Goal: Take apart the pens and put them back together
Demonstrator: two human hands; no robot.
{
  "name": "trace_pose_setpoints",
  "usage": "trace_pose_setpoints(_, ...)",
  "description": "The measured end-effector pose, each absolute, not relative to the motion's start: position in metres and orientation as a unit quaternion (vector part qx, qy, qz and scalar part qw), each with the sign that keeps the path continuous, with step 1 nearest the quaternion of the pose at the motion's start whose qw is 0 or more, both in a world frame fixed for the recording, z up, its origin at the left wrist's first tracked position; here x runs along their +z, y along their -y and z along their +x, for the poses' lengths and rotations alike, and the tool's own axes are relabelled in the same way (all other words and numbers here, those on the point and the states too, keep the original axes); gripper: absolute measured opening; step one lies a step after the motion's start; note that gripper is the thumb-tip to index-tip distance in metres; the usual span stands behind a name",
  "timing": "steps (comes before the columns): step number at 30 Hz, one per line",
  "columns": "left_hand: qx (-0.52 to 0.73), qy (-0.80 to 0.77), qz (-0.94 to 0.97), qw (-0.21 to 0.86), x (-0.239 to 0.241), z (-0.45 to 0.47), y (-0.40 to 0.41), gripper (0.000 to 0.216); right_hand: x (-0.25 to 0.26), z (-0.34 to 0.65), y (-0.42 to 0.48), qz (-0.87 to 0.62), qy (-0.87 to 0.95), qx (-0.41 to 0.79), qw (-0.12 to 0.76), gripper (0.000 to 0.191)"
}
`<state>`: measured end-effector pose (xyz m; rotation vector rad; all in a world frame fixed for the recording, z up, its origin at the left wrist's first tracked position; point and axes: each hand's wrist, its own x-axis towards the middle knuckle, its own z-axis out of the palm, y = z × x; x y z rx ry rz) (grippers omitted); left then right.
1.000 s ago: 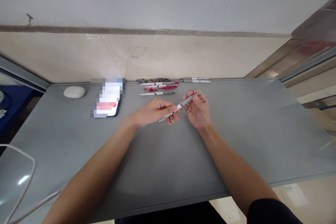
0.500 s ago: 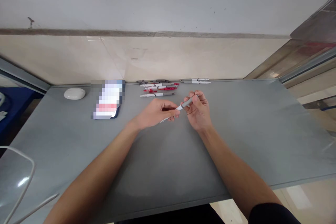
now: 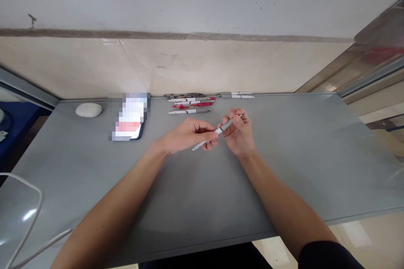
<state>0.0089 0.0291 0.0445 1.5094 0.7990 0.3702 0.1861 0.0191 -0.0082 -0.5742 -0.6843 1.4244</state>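
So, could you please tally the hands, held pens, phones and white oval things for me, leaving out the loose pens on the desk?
Hands, the left hand and the right hand: 2
Held pen: 1
Phone: 1
White oval thing: 1
Total: 5

my left hand [image 3: 186, 136] and right hand [image 3: 240, 138] are bare, as are my forearms [image 3: 139, 185]; a dark sleeve [image 3: 325, 255] ends near my right elbow, and black clothing [image 3: 208, 259] covers my lap.
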Motion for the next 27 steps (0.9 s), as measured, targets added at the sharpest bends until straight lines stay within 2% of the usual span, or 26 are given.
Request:
trace_pose_setpoints(4, 0.239, -0.394, 0.709, 0.534, 0.036, 0.013, -0.03, 0.023, -0.008, 0.182, -0.022, -0.3, 0.276, 0.605, 0.684, 0.018)
trace_pose_setpoints(7, 0.263, -0.409, 0.706, 0.515, 0.031, 0.014, -0.031, 0.022, -0.007, 0.182, -0.023, -0.314, 0.268, 0.599, 0.687, 0.017)
trace_pose_setpoints(16, 0.185, -0.345, 0.657, 0.644, 0.039, 0.006, -0.033, 0.035, -0.014, 0.188, -0.023, -0.239, 0.317, 0.626, 0.671, 0.014)
trace_pose_setpoints(20, 0.169, -0.34, 0.647, 0.661, 0.042, 0.007, -0.03, 0.036, -0.014, 0.189, -0.022, -0.223, 0.307, 0.637, 0.671, 0.015)
trace_pose_setpoints(23, 0.191, -0.35, 0.668, 0.628, 0.04, 0.01, -0.029, 0.03, -0.012, 0.188, -0.023, -0.244, 0.296, 0.633, 0.673, 0.018)
trace_pose_setpoints(27, 0.235, -0.402, 0.711, 0.527, 0.03, 0.015, -0.029, 0.023, -0.012, 0.184, -0.024, -0.285, 0.268, 0.61, 0.689, 0.017)
